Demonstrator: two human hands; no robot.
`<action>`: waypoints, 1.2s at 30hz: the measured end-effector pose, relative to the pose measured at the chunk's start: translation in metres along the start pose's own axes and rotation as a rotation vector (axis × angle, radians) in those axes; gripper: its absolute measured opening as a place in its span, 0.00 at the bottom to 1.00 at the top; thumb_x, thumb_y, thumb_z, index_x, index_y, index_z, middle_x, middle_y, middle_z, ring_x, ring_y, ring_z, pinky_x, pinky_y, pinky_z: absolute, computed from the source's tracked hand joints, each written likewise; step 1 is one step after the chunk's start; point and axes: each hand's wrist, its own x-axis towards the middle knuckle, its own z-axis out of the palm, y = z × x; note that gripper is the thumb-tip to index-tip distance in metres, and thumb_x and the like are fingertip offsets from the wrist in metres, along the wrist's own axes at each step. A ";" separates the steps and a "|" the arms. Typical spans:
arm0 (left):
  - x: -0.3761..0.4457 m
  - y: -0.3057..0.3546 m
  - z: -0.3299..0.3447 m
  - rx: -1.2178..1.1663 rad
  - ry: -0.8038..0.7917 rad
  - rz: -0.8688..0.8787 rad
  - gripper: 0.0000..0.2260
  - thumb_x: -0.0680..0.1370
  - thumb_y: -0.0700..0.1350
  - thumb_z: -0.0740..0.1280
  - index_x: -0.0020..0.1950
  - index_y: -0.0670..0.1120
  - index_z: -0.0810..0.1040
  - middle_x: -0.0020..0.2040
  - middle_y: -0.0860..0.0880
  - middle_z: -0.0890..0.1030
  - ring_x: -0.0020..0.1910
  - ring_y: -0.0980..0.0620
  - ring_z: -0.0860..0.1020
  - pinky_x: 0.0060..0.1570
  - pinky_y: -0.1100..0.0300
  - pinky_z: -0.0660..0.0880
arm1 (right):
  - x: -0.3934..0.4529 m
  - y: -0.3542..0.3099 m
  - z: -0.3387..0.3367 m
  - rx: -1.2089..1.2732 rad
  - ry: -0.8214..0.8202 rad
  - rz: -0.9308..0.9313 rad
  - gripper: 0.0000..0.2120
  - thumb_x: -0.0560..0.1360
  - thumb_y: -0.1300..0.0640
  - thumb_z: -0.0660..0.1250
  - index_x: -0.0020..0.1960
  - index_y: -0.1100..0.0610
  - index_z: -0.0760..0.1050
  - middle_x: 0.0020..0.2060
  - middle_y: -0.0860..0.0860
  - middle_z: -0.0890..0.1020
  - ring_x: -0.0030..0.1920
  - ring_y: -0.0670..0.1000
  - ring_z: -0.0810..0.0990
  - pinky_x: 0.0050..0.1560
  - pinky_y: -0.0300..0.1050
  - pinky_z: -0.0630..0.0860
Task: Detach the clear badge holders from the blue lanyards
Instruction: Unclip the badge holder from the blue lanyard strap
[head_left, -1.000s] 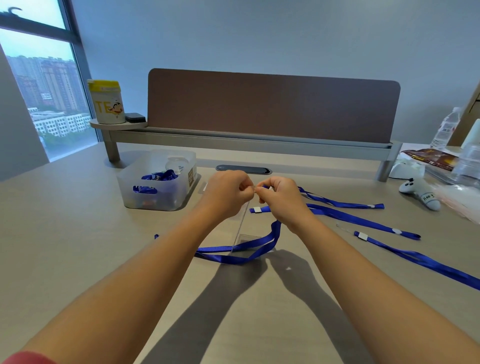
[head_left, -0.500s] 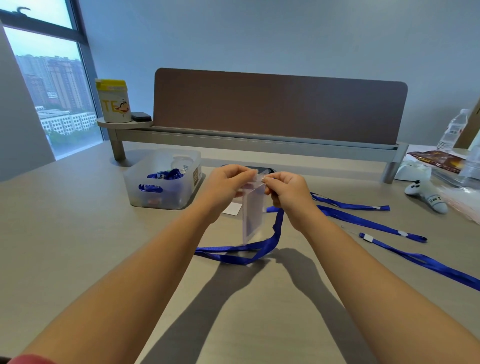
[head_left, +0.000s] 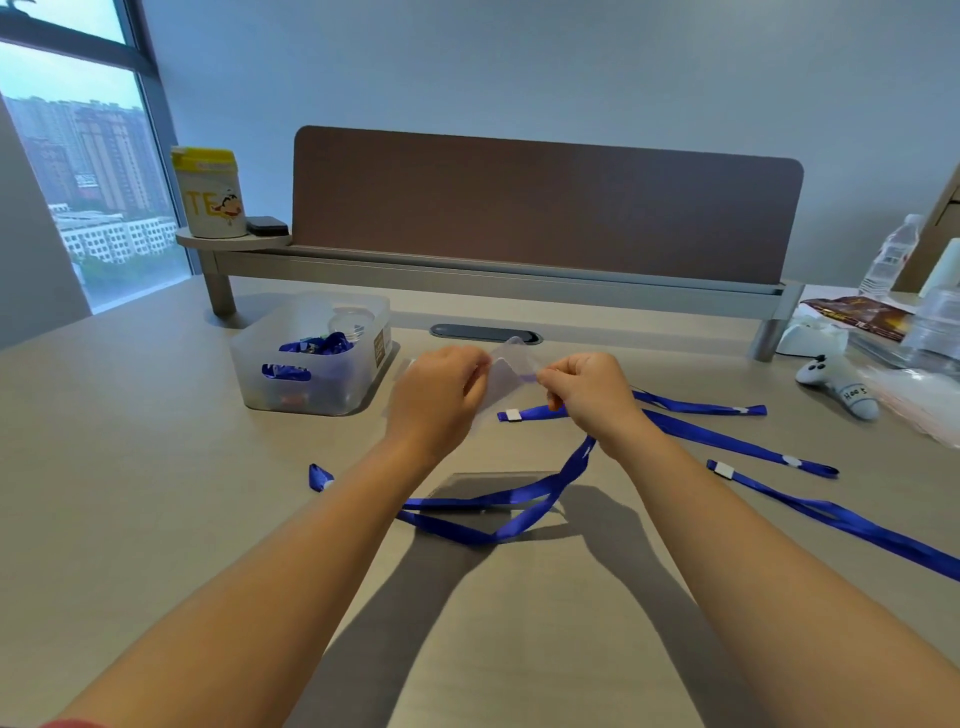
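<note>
A clear holder (head_left: 506, 371) hangs bent above the tabletop (head_left: 156, 493), blurred. One blue lanyard (head_left: 498, 512) droops beneath it in loops; two more lanyards (head_left: 727, 441) lie flat to the right.

Blue lanyards (head_left: 691, 431), clear badge holder (head_left: 506, 371), beige table (head_left: 130, 467), brown divider (head_left: 545, 208).

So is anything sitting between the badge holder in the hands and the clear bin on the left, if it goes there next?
Nothing visible does. The badge holder is pinched between the left hand and the right hand, above the desk. The stretch of desk toward the clear bin looks bare. The bin is open-topped, with blue lanyards inside.
</note>
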 end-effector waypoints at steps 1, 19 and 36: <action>0.000 -0.001 0.000 0.050 0.010 0.083 0.09 0.75 0.41 0.64 0.50 0.38 0.79 0.47 0.37 0.83 0.44 0.41 0.80 0.36 0.60 0.70 | 0.000 0.001 0.002 -0.101 0.005 -0.047 0.17 0.77 0.58 0.60 0.31 0.60 0.73 0.26 0.51 0.71 0.28 0.47 0.67 0.33 0.41 0.67; 0.000 -0.026 -0.001 0.215 -0.016 0.263 0.10 0.72 0.40 0.63 0.40 0.36 0.81 0.30 0.40 0.81 0.27 0.45 0.79 0.28 0.63 0.76 | 0.016 0.008 0.013 -0.070 -0.238 0.134 0.09 0.74 0.64 0.62 0.40 0.69 0.75 0.29 0.54 0.72 0.30 0.50 0.67 0.32 0.41 0.67; -0.027 -0.048 -0.029 0.128 -0.054 -0.193 0.12 0.77 0.41 0.61 0.58 0.39 0.77 0.56 0.39 0.80 0.54 0.43 0.77 0.51 0.58 0.74 | -0.011 0.037 0.072 -0.607 -0.530 -0.057 0.23 0.69 0.49 0.70 0.61 0.54 0.72 0.62 0.54 0.70 0.59 0.54 0.73 0.58 0.48 0.73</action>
